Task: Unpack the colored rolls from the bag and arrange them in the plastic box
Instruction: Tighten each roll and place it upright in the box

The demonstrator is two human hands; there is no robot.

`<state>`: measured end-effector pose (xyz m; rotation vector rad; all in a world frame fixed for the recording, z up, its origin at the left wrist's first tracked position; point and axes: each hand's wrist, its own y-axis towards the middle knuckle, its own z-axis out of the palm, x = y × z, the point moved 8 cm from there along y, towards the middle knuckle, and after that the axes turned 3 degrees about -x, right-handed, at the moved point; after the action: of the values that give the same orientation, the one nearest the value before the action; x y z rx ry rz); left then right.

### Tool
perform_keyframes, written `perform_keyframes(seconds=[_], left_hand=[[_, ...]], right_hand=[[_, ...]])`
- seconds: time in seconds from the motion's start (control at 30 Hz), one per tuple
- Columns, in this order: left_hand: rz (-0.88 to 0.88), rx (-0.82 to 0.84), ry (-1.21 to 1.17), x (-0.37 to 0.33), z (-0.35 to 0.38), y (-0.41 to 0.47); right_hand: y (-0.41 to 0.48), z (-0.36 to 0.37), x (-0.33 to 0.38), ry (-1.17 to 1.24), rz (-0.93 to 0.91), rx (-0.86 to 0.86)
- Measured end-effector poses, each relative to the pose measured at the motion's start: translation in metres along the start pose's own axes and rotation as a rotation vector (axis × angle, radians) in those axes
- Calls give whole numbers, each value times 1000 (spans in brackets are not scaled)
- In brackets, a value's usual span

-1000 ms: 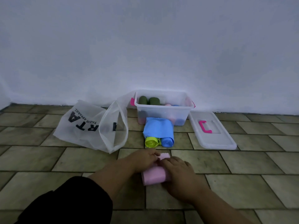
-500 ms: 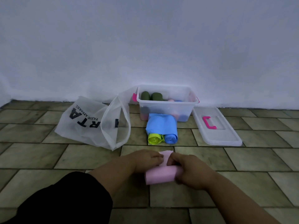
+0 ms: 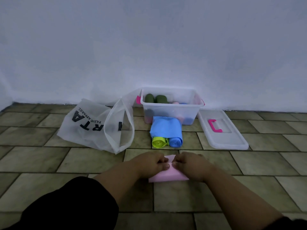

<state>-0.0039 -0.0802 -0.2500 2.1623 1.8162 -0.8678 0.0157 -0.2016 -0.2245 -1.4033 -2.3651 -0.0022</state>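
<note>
- The person's left hand (image 3: 149, 163) and right hand (image 3: 194, 166) meet over a pink roll (image 3: 167, 175) that lies on the tiled floor (image 3: 249, 163), near the person and well short of the box.
- Both hands grasp the pink roll: the curled fingers of each pinch its far edge, where a loose flap sticks up between them, and the thumbs press on its top side.
- The pink roll looks flattened and only partly wound.
- The clear plastic box (image 3: 166, 104) stands open against the white wall (image 3: 149, 47), beyond the hands.
- Two dark green rolls (image 3: 155, 98) stand side by side in the box's left part; a pink and a blue shape show to their right, too small to tell more.
- A blue roll (image 3: 175, 141) lies just before the box, with its loose blue sheet spread back to the box's front wall.
- A yellow-green roll (image 3: 158, 142) lies touching the blue roll's left side, partly under that sheet.
- The box's lid (image 3: 229, 138), with a pink handle (image 3: 215, 125), lies flat on the floor at the box's right.
- A white plastic bag (image 3: 89, 128) with black lettering lies on its side left of the box, mouth open toward the person.
- A black sleeve (image 3: 71, 206) covers the left upper arm.
</note>
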Motion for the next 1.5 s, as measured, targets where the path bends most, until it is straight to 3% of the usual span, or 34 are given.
perform_keyframes(seconds=[0.1,0.27,0.4,0.47,0.77,0.9,1.0,1.13,1.33,1.5], left_hand=[[-12,-26,31,-3,-4,1],[0,-105,145,-7,-11,3],[138,-381,284,-26,-30,-8],[187,-380,298,-30,-26,-15],[-16,-235,235,-8,-20,-2],[-221,-280,417,6,-33,5],[-386,-339,245,20,-36,2],[-442,-379,-80,18,-26,0],[-432,-569,-574,12,-20,1],[-357,-573,-803,3,-22,5]], right_hand=[[-11,-17,11,84,-132,-210],[-18,-4,6,-10,-174,-108],[-10,-7,-1,34,-124,-102],[-4,-7,-5,46,-101,-82],[-1,-3,10,-60,-229,-193],[8,-6,3,44,-67,-139],[12,-5,3,102,5,-96],[8,4,0,272,91,-56],[-9,16,-4,745,157,-72],[-5,18,-4,1118,214,112]])
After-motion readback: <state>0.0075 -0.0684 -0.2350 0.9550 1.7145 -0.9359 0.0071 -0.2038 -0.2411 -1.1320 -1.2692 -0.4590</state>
